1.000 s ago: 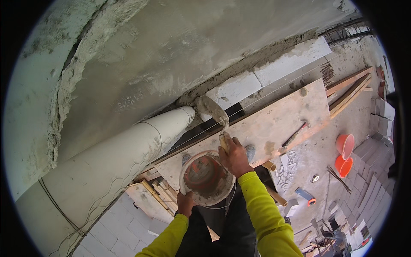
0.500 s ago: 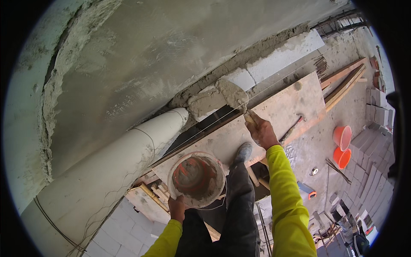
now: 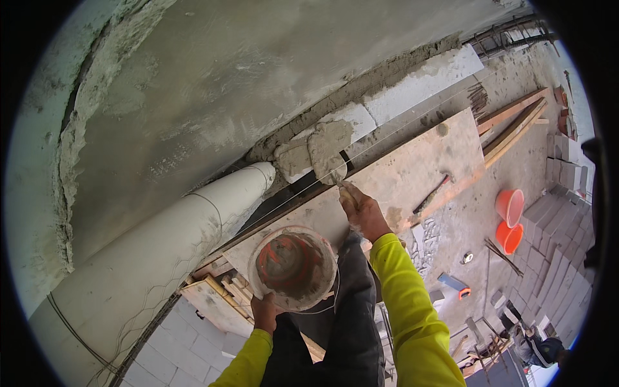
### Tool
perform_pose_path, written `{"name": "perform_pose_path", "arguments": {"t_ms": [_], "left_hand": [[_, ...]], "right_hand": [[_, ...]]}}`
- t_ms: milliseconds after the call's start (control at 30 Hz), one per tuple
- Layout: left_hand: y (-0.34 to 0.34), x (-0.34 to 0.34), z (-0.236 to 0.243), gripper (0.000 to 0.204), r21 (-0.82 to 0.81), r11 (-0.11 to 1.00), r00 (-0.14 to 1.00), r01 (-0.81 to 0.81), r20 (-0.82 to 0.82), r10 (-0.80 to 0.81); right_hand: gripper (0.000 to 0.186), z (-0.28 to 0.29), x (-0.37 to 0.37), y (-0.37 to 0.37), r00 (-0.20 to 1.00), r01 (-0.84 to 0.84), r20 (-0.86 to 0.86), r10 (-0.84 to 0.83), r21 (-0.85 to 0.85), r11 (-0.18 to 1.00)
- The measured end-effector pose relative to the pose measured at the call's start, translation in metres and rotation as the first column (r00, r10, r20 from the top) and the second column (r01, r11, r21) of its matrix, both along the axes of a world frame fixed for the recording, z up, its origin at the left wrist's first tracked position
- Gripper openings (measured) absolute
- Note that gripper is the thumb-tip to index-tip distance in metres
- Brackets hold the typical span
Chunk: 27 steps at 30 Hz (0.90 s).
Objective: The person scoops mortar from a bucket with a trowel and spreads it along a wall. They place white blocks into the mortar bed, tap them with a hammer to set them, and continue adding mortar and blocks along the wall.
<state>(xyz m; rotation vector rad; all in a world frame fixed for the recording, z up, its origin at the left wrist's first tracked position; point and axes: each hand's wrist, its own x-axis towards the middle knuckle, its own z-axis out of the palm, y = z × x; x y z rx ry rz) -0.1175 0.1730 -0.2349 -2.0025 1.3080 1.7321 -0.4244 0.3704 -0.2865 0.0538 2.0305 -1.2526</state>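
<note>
My right hand (image 3: 367,216) is closed around the handle of a trowel (image 3: 333,173), its blade smeared with grey mortar. The blade is against the mortar (image 3: 326,147) on the white block course (image 3: 353,119), close to the end of a thick pale pipe (image 3: 238,186). Down to the left, my left hand (image 3: 265,314) grips the near rim of a bucket (image 3: 327,258). Mortar coats the bucket's inside, with orange showing through. The bucket is tilted, its mouth facing up, and a thin wire handle hangs at its near side.
A taut string (image 3: 400,133) runs along the blocks. Beside it lies a plank platform (image 3: 445,149) bearing a hammer-like tool (image 3: 431,195). To the right are two orange buckets (image 3: 509,237), a handsaw (image 3: 454,282), timbers (image 3: 516,135) and stacked grey blocks (image 3: 548,232).
My right hand has moved the trowel left along the blocks, toward the pipe end. The mortar by the blade now spreads further over the gap. My left hand keeps its hold on the bucket.
</note>
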Motion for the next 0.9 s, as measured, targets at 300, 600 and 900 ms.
{"name": "perform_pose_path", "arguments": {"t_ms": [300,600,900], "left_hand": [[-0.001,0.007,-0.006,0.042,-0.068,0.987,0.989,0.144,0.052,-0.141],[0.006,0.007,-0.009,0.038,0.005,0.997,0.995,0.072,0.071,-0.073],[0.005,0.003,-0.006,0.043,0.026,0.998,0.996,0.056,0.072,-0.058]], "right_hand": [[0.051,-0.008,-0.02,-0.006,0.94,0.18,0.311,-0.142,-0.095,0.979],[0.046,-0.036,0.031,-0.015,0.967,-0.215,-0.142,0.211,-0.016,0.976],[0.047,0.021,0.03,-0.008,0.88,-0.371,-0.175,0.442,0.327,0.869]]}}
